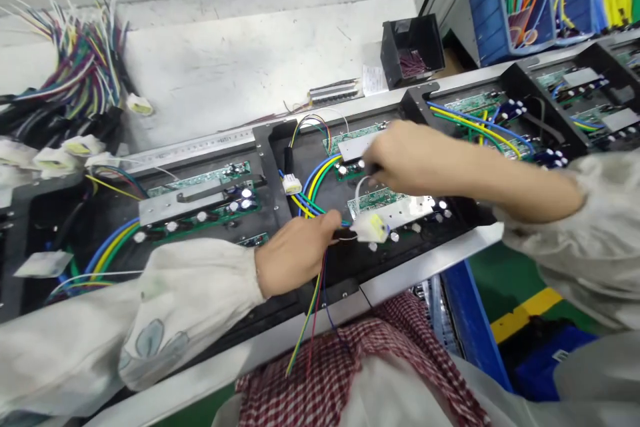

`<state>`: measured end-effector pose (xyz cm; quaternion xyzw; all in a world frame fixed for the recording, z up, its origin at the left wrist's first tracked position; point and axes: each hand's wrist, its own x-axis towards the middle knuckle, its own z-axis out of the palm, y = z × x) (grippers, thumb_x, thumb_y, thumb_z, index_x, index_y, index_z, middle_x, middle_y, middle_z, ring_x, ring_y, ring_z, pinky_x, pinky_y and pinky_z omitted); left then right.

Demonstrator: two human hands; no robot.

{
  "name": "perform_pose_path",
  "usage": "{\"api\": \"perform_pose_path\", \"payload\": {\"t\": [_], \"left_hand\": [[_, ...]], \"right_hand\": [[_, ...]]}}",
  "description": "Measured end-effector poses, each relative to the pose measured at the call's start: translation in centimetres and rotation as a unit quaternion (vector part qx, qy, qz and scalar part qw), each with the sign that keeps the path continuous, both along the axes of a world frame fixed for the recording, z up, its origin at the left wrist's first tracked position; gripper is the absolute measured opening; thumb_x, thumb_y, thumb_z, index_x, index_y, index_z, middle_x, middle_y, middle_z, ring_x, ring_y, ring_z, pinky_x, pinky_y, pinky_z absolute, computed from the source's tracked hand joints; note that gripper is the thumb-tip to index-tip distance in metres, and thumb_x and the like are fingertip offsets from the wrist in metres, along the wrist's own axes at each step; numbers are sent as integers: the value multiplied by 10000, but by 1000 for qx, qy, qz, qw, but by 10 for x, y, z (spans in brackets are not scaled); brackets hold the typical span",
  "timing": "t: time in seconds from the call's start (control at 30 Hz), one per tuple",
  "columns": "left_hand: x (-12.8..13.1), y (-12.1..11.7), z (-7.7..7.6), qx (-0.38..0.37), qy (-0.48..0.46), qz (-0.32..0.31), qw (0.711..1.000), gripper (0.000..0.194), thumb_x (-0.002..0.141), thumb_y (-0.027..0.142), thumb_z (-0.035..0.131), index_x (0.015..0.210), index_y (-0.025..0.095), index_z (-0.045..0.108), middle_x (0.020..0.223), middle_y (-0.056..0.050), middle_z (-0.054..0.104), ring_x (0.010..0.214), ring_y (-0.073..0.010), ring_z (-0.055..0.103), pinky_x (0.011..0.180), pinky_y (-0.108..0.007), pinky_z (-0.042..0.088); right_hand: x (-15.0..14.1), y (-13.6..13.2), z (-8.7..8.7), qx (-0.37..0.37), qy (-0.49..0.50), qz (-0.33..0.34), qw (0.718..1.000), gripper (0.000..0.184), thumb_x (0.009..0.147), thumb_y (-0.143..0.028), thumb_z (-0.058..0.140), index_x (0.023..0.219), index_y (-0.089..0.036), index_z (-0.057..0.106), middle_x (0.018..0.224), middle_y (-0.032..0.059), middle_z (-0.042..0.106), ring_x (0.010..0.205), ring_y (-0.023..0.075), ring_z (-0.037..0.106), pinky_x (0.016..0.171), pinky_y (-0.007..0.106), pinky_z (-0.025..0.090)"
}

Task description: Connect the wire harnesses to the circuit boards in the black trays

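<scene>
White connector plug (375,228) rests on the silver plate of a green circuit board (373,204) inside the black tray (265,160), a thin white lead looping up from it. Left hand (295,260) sits just beside the plug, its fingers and thumb closed together on a dark stem, and red, green, yellow and blue wire leads (313,307) trail from that grip past the tray's near edge. Right hand (425,164) crosses above the tray, its fingertips (373,164) pinched on something dark and mostly hidden, over a second silver plate (355,146).

Hanging leads could catch on the tray's rim if drawn across it, and a sharp tug might strain the thin white lead where it enters the plug. Exposed capacitors (343,170) stand close beneath the right hand, so a slip could knock them.

Farther along the tray lie a white plug (293,184) among thick blue, yellow and green wires (315,180), and another circuit board (200,177). Beyond the tray sit a sheaf of loose wires (85,67), a small black bin (413,50) and a blue bin of coloured wires (510,14).
</scene>
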<state>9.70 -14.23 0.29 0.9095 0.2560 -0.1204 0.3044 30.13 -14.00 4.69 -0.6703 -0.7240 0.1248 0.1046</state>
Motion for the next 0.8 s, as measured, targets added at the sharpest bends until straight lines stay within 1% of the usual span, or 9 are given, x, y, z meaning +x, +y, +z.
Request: {"api": "perform_pose_path", "payload": {"t": [0.03,0.07,0.1,0.17,0.2,0.23,0.3,0.53,0.8], "left_hand": [[1,2,-1,-39,-39,52,997,96,861,168,399,893,171,489,786,-78,645,804,-248,663,702,-343,500],[2,4,-1,-97,-83,110,986,59,861,196,433,869,177,489,807,-70,647,807,-232,667,717,-339,517],[4,7,-1,-168,-126,171,963,29,846,206,475,854,180,486,812,-54,643,790,-214,672,715,-331,536],[7,13,1,-299,-200,284,889,96,799,199,554,856,177,480,767,-12,621,707,-180,676,661,-310,569],[8,15,2,-336,-228,331,852,138,775,194,586,858,172,479,729,7,608,655,-167,671,623,-300,578],[8,17,2,-351,-252,365,825,173,751,187,616,856,164,481,698,19,599,618,-158,665,598,-291,582],[8,21,2,-332,-298,408,797,203,715,167,653,840,147,495,654,28,598,568,-137,648,566,-260,578],[3,26,-5,-282,-380,448,759,154,693,127,655,779,136,528,611,16,607,511,-118,625,488,-210,560],[5,27,-7,-290,-381,449,754,149,699,107,648,765,138,518,612,11,604,500,-118,617,469,-217,554]], "right_hand": [[9,-11,-12,-39,-22,15,999,89,654,-167,742,593,-192,682,517,9,578,584,176,591,580,291,398],[16,-21,-24,-48,-25,-8,998,18,697,-179,712,680,-185,715,557,18,613,578,173,585,576,293,394],[21,-30,-36,-50,-16,-41,998,52,730,-202,692,753,-177,732,597,26,643,573,168,581,572,290,394],[26,-42,-53,-27,30,-106,994,119,759,-242,679,824,-165,743,650,34,679,562,156,577,568,278,398],[26,-45,-58,-16,50,-123,991,130,757,-253,683,826,-162,746,654,33,685,557,151,576,569,272,399],[25,-47,-62,-8,64,-128,990,129,751,-255,688,816,-160,747,650,32,685,555,148,575,571,269,400],[24,-47,-64,0,75,-126,989,121,742,-250,692,795,-156,748,632,31,679,558,147,575,579,267,400],[25,-46,-64,4,89,-118,989,120,726,-255,719,771,-150,752,595,25,656,539,131,553,563,262,389],[25,-46,-68,11,84,-113,990,128,728,-271,726,766,-153,753,619,32,677,544,137,569,555,266,392]]}}
